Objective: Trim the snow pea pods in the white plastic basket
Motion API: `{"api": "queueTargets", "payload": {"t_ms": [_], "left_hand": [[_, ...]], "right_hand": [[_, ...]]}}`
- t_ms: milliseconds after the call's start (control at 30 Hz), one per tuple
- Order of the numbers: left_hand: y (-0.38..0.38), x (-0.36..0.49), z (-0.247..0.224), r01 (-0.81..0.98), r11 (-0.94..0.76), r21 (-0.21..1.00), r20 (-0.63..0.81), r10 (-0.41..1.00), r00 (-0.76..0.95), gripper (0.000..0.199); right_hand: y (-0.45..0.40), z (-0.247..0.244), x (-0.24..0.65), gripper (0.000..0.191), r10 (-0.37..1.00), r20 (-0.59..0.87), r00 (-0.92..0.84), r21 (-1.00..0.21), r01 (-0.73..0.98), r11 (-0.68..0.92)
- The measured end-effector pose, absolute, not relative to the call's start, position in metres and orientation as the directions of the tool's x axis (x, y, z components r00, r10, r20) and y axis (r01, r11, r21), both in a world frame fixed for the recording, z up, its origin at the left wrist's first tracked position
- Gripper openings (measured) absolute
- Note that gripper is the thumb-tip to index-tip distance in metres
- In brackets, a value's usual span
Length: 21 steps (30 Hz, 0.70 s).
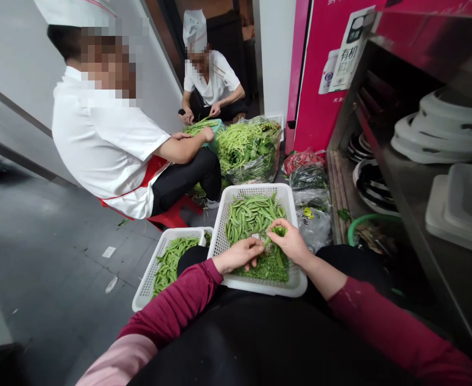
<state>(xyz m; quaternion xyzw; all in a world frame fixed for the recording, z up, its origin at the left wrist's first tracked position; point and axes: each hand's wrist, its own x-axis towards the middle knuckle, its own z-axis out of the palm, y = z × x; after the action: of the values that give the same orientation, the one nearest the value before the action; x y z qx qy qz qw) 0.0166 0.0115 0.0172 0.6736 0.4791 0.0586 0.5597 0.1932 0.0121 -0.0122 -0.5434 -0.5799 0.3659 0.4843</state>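
A white perforated basket point(216, 236) rests on my lap. Its far part holds whole green pea pods point(250, 217), and small green trimmings point(260, 271) cover its near part. My left hand point(242, 254) is closed, its fingertips pinching one end of a pea pod point(267, 241) above the basket. My right hand point(291, 242) is curled around a few pods, and its thumb and forefinger meet at that same pod. A second white basket point(141, 289) with more pea pods point(174, 262) stands on the floor to my left.
Two co-workers in white sit ahead, one on a red stool point(179, 214), handling green stems. A large bag of greens point(248, 145) lies beyond my basket. Plastic bags point(312, 214), a green-rimmed bin point(352, 228) and a metal shelf point(417, 214) with dishes are at right.
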Motion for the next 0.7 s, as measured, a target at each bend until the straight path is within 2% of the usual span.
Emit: {"api": "queueTargets", "payload": {"t_ms": [67,167,233,300,333,400,467,533,600,667,700], "left_hand": [[0.017,0.023,0.026,0.617,0.021,0.787,-0.464,0.68,0.568,0.033],[0.027,0.024,0.035,0.699,-0.269,0.663,-0.398,0.664,0.633,0.027],[0.032,0.024,0.04,0.702,-0.454,0.549,-0.35,0.638,0.686,0.024],[0.034,0.027,0.043,0.681,-0.583,0.443,-0.279,0.633,0.722,0.023],[0.034,0.029,0.044,0.674,-0.624,0.395,-0.232,0.643,0.73,0.023],[0.034,0.036,0.04,0.694,-0.651,0.308,-0.118,0.698,0.707,0.027],[0.033,0.04,0.029,0.758,-0.602,0.252,-0.004,0.783,0.622,0.033],[0.03,0.041,0.012,0.833,-0.506,0.223,0.033,0.858,0.512,0.035],[0.023,0.039,-0.006,0.881,-0.44,0.174,-0.094,0.883,0.46,0.032],[0.013,0.035,-0.022,0.862,-0.492,0.123,-0.287,0.814,0.505,0.023],[0.009,0.034,-0.027,0.829,-0.547,0.115,-0.327,0.767,0.551,0.018]], "right_hand": [[0.013,-0.014,0.195,0.01,0.99,0.134,0.046,-0.944,0.31,0.113],[0.014,-0.013,0.201,0.012,0.984,0.172,0.049,-0.907,0.398,0.138],[0.015,-0.01,0.206,0.015,0.971,0.202,-0.131,-0.878,0.415,0.239],[0.014,-0.009,0.206,0.019,0.927,0.131,-0.351,-0.876,0.396,0.274],[0.013,-0.009,0.205,0.021,0.912,0.075,-0.404,-0.886,0.393,0.247],[0.012,-0.011,0.202,0.021,0.927,-0.018,-0.374,-0.919,0.373,0.132],[0.012,-0.014,0.199,0.021,0.962,-0.112,-0.248,-0.971,0.232,-0.053],[0.015,-0.017,0.2,0.026,0.966,-0.229,-0.117,-0.971,-0.046,-0.236],[0.022,-0.019,0.208,0.03,0.951,-0.309,0.005,-0.893,-0.345,-0.289],[0.031,-0.018,0.221,0.03,0.935,-0.341,0.098,-0.792,-0.566,-0.23],[0.035,-0.017,0.228,0.027,0.926,-0.357,0.122,-0.742,-0.64,-0.202]]}}
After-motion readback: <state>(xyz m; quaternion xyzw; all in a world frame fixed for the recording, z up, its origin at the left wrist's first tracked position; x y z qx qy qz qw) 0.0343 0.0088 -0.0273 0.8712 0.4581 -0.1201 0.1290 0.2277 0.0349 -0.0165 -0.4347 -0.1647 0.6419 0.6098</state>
